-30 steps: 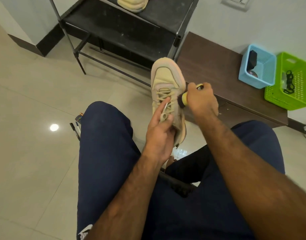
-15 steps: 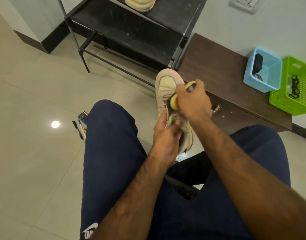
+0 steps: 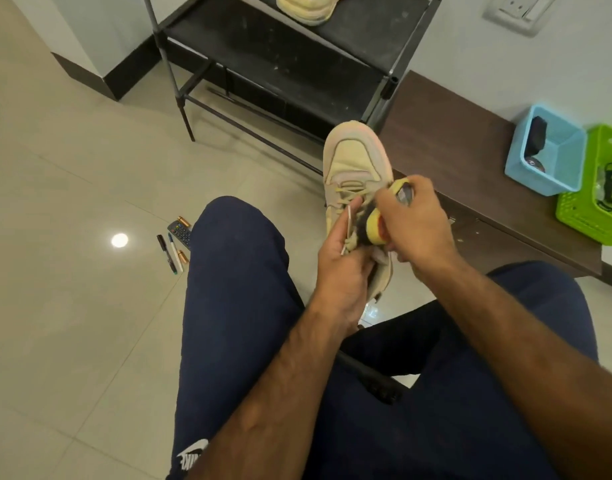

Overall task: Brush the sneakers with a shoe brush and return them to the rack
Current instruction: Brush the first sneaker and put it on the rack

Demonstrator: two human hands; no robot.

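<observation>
Head cam: brush on the sneaker's laces, shoe held in the air in front of the rack.

Left hand [image 3: 342, 268] gripped the beige suede sneaker [image 3: 358, 168] from the heel end, fingers curled under it, thumb lying on the laces, toe pointing away at the black metal shoe rack [image 3: 280, 64]. Right hand [image 3: 418, 230] had its fingers wrapped round the round yellow shoe brush [image 3: 375, 230], dark bristles touching the lace area. Sneaker sat above the floor between navy-trousered knees [image 3: 242, 289], just beside the near edge of the dark brown wooden bench [image 3: 446, 143]. Second beige sneaker [image 3: 308, 8] lay on the rack's shelf, cut off by the frame top. Blue plastic basket [image 3: 533, 178] and green plastic basket [image 3: 588, 223] touched at the bench's right end. Pens [image 3: 171, 252] and a remote [image 3: 180, 233] lay on the floor by the left knee.
</observation>
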